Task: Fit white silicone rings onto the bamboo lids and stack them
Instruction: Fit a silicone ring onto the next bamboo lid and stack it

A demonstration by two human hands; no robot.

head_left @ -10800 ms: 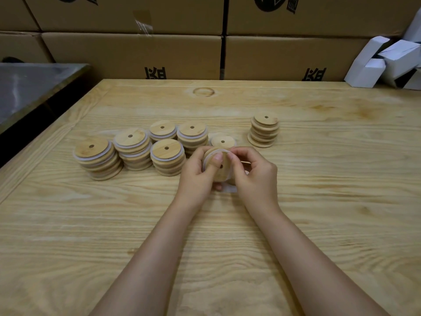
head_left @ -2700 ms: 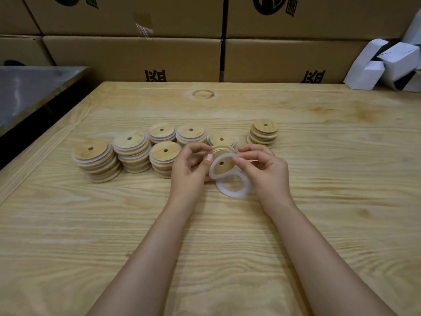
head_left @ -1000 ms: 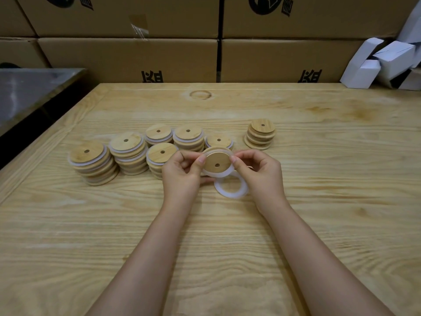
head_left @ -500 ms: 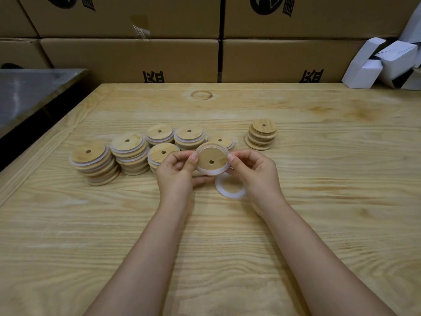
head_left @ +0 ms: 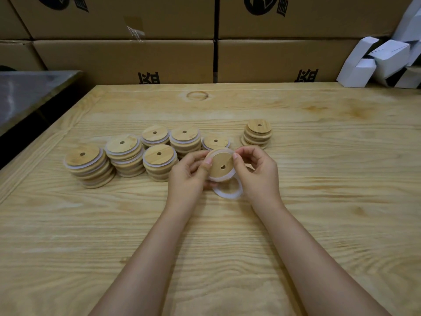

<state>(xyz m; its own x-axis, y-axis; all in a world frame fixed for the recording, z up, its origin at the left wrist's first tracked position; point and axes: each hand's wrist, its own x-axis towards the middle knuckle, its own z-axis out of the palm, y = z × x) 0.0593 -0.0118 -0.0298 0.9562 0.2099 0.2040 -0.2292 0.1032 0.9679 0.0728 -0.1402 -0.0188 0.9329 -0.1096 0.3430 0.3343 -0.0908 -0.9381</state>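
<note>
Holding one bamboo lid (head_left: pixel 221 163) just above the wooden table (head_left: pixel 319 179), the person pinched it from both sides. The left hand (head_left: pixel 185 176) had its thumb on the lid's left edge with the other fingers curled behind. The right hand (head_left: pixel 258 176) gripped the right edge between thumb and forefinger. A white ring (head_left: pixel 225 177) ran round the lid's rim, showing along the lower edge and faintly along the top. Whether it was seated all the way round could not be told, since the fingers covered both sides.

By the look of the table, the job was well past halfway. Six piles of ringed lids (head_left: pixel 125 153) stood in a cluster to the left of the hands and behind them, with white bands showing between the layers. The nearest, a low pile (head_left: pixel 215 141) just behind the held lid, seemed the likely place for this one. A single pile of bare lids (head_left: pixel 257 133) stood to the right rear, apart from the rest and only a few high, so a few fittings were probably left. One spare ring (head_left: pixel 227 196) lay flat on the table below the hands; no other loose rings showed.

The lid was a round disc and so had no long axis. It was tilted, its flat face turned up and toward the person, the far edge raised and the near edge dipping toward the spare ring. Its small hole sat slightly low and right of centre.
</note>
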